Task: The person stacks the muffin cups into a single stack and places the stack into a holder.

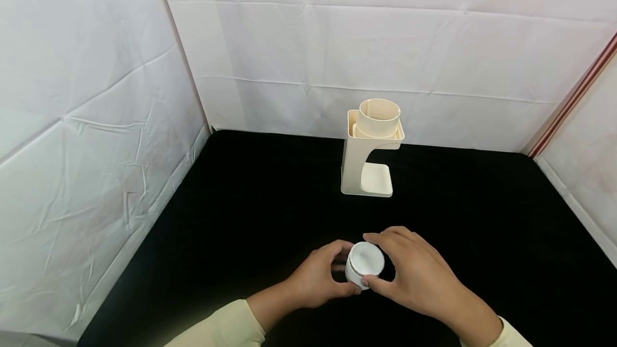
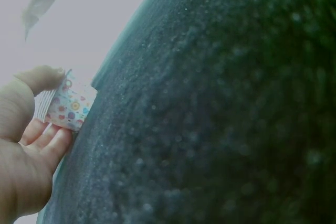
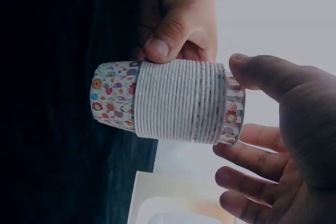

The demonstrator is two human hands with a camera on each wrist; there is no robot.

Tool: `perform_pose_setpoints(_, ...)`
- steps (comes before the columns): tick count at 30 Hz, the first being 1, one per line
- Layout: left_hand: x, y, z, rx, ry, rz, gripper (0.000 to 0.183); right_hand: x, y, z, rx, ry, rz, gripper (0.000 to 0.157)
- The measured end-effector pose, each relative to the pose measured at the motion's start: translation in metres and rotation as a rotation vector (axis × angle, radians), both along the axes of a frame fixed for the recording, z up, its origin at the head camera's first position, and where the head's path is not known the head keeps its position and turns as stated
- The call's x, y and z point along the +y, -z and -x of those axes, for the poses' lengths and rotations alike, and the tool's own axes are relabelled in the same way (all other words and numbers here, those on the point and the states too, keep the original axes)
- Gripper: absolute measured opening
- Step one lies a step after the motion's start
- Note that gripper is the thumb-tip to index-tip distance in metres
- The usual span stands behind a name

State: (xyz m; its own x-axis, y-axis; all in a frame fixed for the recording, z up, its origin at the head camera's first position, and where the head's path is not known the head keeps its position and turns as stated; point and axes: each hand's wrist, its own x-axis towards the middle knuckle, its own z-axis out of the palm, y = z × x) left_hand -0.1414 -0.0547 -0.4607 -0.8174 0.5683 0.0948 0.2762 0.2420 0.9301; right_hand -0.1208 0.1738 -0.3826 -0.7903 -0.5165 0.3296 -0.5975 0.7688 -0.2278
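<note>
A short stack of paper baking cups (image 3: 178,100) stands on the black cloth, its white rims packed closely together. Small colourful flowers and shapes cover the cups' sides, and a pale round top (image 1: 367,258) faces up in the head view. My left hand (image 1: 315,276) grips the stack from the left, thumb and fingers on opposite sides. From the right, my right hand (image 1: 419,269) pinches the patterned end cup (image 3: 231,111) at the top between thumb and fingertips; its lower fingers spread loosely in the right wrist view.
Behind the hands stands a cream-coloured holder (image 1: 355,162) with a round tube (image 1: 380,117) in its top and a flat square base plate (image 1: 376,178). White cloth walls (image 1: 308,47) enclose the black-covered table (image 1: 250,202) at the back and sides.
</note>
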Motion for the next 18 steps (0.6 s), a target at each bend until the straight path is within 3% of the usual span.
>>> perform_pose_setpoints(12, -0.001, 0.0, 0.0, 0.005, 0.0, 0.007, 0.063, -0.003, 0.008, 0.0, -0.066, 0.018, 0.006, 0.067)
perform_pose_setpoints(18, 0.0, -0.001, 0.001, -0.014, 0.001, -0.007, 0.063, 0.002, 0.016, -0.003, -0.188, 0.067, 0.051, 0.075)
